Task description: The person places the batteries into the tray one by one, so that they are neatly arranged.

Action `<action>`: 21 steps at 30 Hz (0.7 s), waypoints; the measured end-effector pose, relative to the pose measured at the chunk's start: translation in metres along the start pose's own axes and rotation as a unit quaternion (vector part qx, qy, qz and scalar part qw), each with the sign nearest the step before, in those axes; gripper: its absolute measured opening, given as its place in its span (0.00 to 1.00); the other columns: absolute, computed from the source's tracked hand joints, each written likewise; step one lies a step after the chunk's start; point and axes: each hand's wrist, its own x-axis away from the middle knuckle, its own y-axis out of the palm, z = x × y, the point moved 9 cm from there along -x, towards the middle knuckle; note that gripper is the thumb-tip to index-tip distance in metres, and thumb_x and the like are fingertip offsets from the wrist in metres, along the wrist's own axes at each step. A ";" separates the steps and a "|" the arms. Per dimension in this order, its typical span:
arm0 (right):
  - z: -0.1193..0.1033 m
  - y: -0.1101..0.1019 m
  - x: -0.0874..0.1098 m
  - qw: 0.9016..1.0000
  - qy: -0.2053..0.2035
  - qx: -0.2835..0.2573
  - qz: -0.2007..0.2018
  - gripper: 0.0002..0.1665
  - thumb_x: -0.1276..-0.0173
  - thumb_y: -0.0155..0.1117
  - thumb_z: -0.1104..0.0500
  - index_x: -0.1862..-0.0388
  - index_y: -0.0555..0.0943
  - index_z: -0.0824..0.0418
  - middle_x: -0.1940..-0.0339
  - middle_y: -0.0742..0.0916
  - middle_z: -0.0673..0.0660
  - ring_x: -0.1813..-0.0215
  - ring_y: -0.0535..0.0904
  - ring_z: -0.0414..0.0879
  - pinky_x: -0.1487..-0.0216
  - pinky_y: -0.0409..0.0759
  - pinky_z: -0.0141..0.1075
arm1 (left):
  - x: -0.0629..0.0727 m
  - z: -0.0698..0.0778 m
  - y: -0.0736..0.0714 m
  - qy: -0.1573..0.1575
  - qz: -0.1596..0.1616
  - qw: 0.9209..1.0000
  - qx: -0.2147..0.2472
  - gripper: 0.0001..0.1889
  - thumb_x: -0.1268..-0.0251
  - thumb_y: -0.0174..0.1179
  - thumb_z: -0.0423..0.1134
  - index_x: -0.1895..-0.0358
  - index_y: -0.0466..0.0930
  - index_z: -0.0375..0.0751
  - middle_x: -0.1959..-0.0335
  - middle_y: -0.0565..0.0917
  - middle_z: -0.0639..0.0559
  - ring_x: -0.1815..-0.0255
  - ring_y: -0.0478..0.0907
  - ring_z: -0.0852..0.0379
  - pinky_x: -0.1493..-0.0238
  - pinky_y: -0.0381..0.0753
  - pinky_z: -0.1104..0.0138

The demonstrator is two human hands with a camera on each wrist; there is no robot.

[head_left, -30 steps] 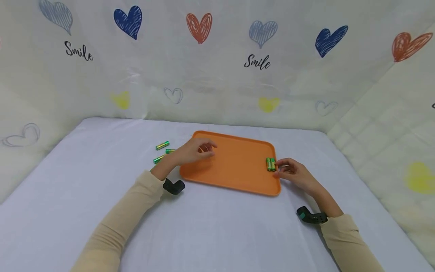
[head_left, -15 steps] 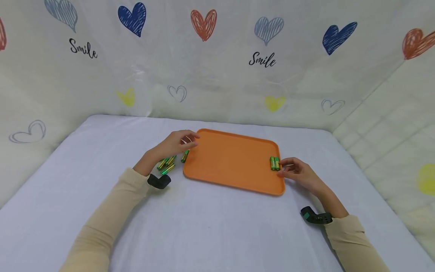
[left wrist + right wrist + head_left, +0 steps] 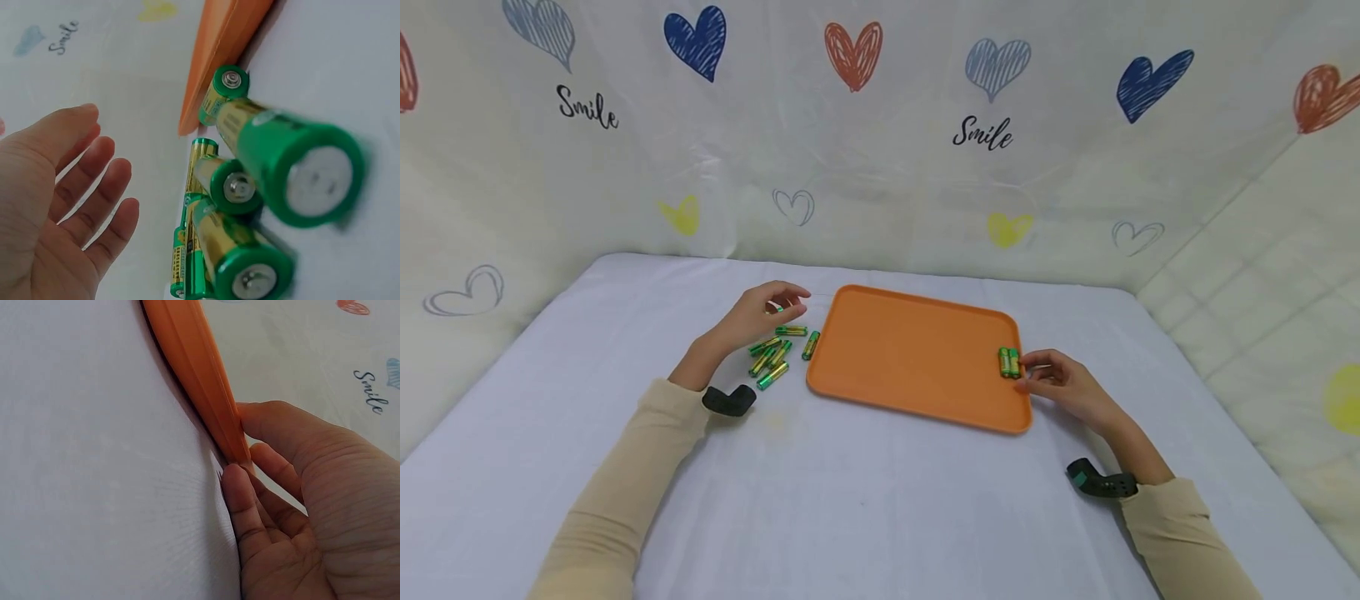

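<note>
In the head view my left hand [image 3: 767, 310] hovers over the left side of the table, its fingers loosely bent. The left wrist view shows nothing between its thumb and fingers. Several green-and-gold batteries [image 3: 772, 375] lie loose beside and partly behind it; one battery [image 3: 811, 345] is close against the left edge of an orange tray [image 3: 910, 358]. My right hand [image 3: 1063, 383] holds that tray's right edge, with the thumb [image 3: 275, 425] and fingertips at the rim. Two batteries [image 3: 1009, 362] sit side by side in the tray, near that hand.
A white cloth [image 3: 880, 500] covers the table. Behind it hangs a pale backdrop [image 3: 895, 167] printed with hearts and "Smile". A black wrist camera [image 3: 730, 401] sits on the left wrist and another black wrist camera [image 3: 1101, 481] on the right.
My left hand has moved left from over the tray to beside the loose batteries, so more of them show. My right hand stays at the tray's right edge. The head view has shifted slightly.
</note>
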 end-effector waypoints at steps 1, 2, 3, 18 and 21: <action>0.000 0.000 0.000 1.000 -0.001 0.000 -0.001 0.30 0.34 0.69 0.54 0.40 0.72 0.67 0.58 0.80 0.55 0.60 0.76 0.40 0.60 0.75 0.26 | 0.000 -0.002 -0.001 0.001 0.002 1.000 -0.002 0.19 0.29 0.59 0.40 0.40 0.76 0.36 0.52 0.80 0.44 0.52 0.75 0.49 0.46 0.75 0.57; 0.000 0.000 0.000 1.000 0.000 -0.002 0.000 0.29 0.35 0.70 0.54 0.40 0.72 0.67 0.57 0.80 0.55 0.60 0.76 0.40 0.59 0.74 0.26 | 0.001 -0.004 -0.003 0.002 0.005 1.000 -0.002 0.19 0.30 0.60 0.39 0.40 0.76 0.36 0.52 0.80 0.44 0.52 0.75 0.49 0.46 0.75 0.57; 0.001 0.000 -0.001 1.000 -0.002 -0.002 -0.001 0.30 0.34 0.69 0.53 0.40 0.72 0.67 0.57 0.79 0.56 0.60 0.76 0.40 0.59 0.74 0.26 | 0.001 -0.005 -0.004 0.005 0.007 1.000 -0.005 0.19 0.30 0.60 0.39 0.40 0.76 0.35 0.52 0.80 0.43 0.52 0.75 0.49 0.47 0.75 0.57; -0.004 0.001 0.002 1.000 0.006 0.004 0.000 0.31 0.34 0.68 0.53 0.39 0.71 0.68 0.56 0.79 0.58 0.59 0.75 0.40 0.59 0.74 0.26 | 0.008 -0.043 -0.012 -0.048 -0.005 0.998 -0.027 0.19 0.33 0.63 0.34 0.40 0.76 0.35 0.42 0.72 0.37 0.46 0.68 0.43 0.46 0.71 0.53; -0.003 0.001 0.001 1.000 0.004 0.005 -0.002 0.30 0.33 0.68 0.53 0.39 0.71 0.68 0.57 0.79 0.58 0.59 0.75 0.39 0.59 0.74 0.27 | 0.009 -0.051 -0.012 -0.062 -0.009 0.997 -0.034 0.19 0.32 0.62 0.35 0.40 0.76 0.36 0.42 0.68 0.37 0.46 0.66 0.43 0.46 0.70 0.53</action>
